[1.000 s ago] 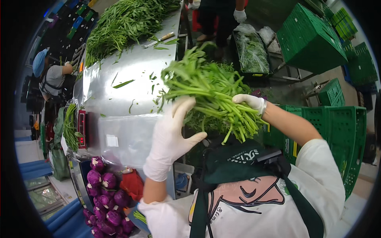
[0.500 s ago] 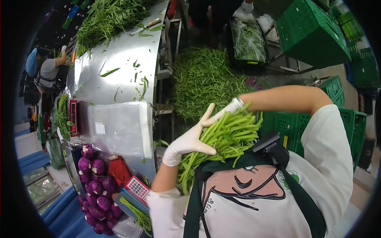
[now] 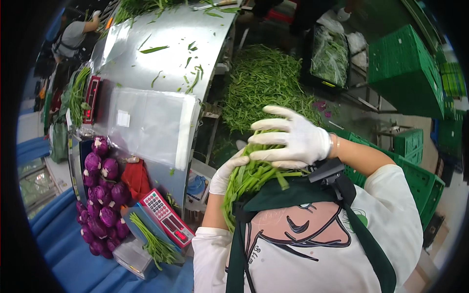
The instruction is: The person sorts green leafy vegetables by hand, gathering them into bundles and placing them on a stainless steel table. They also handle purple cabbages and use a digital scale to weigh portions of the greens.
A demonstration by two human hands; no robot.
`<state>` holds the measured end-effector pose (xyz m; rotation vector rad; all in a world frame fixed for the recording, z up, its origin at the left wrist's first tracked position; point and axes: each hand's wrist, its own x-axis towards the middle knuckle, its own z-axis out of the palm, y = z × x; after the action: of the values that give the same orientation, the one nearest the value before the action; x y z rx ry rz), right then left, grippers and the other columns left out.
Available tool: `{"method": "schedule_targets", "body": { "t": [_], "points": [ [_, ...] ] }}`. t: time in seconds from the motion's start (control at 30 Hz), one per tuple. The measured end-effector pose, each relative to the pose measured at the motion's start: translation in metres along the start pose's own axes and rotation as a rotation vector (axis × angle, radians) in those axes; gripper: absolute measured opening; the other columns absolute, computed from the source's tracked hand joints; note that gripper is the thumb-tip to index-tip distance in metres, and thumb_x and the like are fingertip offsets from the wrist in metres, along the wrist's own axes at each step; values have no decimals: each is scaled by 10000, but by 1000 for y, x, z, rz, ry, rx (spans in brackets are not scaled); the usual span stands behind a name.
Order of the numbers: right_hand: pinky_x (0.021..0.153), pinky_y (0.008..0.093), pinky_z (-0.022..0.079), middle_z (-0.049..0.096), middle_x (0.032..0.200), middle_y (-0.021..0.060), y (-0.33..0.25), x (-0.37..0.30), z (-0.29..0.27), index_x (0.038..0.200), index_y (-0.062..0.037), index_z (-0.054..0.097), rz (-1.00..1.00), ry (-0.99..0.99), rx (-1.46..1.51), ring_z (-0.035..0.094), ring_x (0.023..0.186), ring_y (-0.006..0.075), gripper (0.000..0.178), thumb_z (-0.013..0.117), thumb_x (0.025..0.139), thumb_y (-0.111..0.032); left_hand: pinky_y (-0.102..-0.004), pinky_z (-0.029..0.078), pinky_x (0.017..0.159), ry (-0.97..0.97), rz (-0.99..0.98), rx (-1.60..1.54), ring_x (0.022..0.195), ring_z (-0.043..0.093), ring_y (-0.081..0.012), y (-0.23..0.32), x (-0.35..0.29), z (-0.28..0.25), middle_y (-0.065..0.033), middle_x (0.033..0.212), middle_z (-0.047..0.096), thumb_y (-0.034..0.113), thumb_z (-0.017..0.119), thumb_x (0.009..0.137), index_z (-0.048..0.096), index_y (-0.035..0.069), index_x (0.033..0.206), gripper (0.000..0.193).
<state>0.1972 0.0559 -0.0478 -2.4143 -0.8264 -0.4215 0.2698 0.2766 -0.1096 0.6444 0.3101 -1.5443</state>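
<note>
Against my apron I hold a bunch of water spinach (image 3: 244, 180), its green stems tilted toward the upper right and leaves hanging lower left. My left hand (image 3: 225, 175), in a white glove, is closed round the left side of the bunch; its far fingers are hidden. Across the stem ends lies my right hand (image 3: 295, 141), also gloved, with its fingers stretched out and apart, touching the stems. The dark green apron (image 3: 278, 193) is right below the bunch.
Left is a metal table (image 3: 166, 63) with clear plastic bags (image 3: 146, 122), a red scale (image 3: 166, 217), another scale (image 3: 91, 100) and purple onions (image 3: 105, 195). Loose greens (image 3: 264, 80) cover the floor ahead. Green crates (image 3: 403, 68) stand right. A co-worker (image 3: 73, 39) is far left.
My right hand has moved from the far side of the bunch onto its stem ends, fingers spreading. My left hand has shifted lower along its left side. The view has turned, showing more of the near scale.
</note>
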Motion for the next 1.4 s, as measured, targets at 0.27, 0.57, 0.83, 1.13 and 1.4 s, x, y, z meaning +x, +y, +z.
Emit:
{"method": "schedule_targets", "body": {
  "t": [0.27, 0.57, 0.83, 1.13, 1.4],
  "points": [
    [1013, 476, 342, 477, 1283, 105, -23, 21, 57, 1229, -84, 498, 29, -374, -49, 456, 1195, 266, 567, 517, 825, -482, -364, 484, 896, 211, -42, -130, 1097, 539, -225, 1, -11, -40, -136, 1250, 508, 296, 484, 909, 437, 75, 1300, 452],
    [882, 423, 397, 545, 998, 84, 41, 103, 134, 1057, -93, 532, -449, -307, 253, 539, 899, 249, 581, 562, 732, -574, -369, 432, 969, 68, 136, -158, 1138, 513, -240, -1, -76, -73, -146, 1272, 482, 235, 640, 807, 316, 78, 1381, 677],
    [733, 315, 474, 656, 849, 93, 47, 252, 261, 1017, -26, 636, -30, -1493, 1100, 603, 773, 196, 395, 710, 745, -302, -328, 330, 1037, 80, 345, -218, 1193, 460, -228, -66, -88, -131, -116, 1314, 469, 34, 630, 731, 326, 28, 1373, 711],
    [810, 383, 498, 578, 1065, 189, 23, 399, 465, 1072, -29, 561, 379, -523, 31, 587, 968, 303, 480, 726, 701, -283, -349, 490, 872, 456, 362, -487, 987, 601, -235, -85, -149, -174, -126, 1140, 596, 91, 613, 742, 468, 11, 1277, 560],
    [602, 257, 457, 464, 514, -30, 89, 379, 349, 615, -143, 519, 855, -774, 1140, 430, 476, 103, 342, 536, 836, -403, -365, 531, 801, 196, 419, -639, 897, 635, -249, -62, -142, -217, -165, 1071, 618, 156, 571, 750, 478, -30, 1236, 528]
  ]
}}
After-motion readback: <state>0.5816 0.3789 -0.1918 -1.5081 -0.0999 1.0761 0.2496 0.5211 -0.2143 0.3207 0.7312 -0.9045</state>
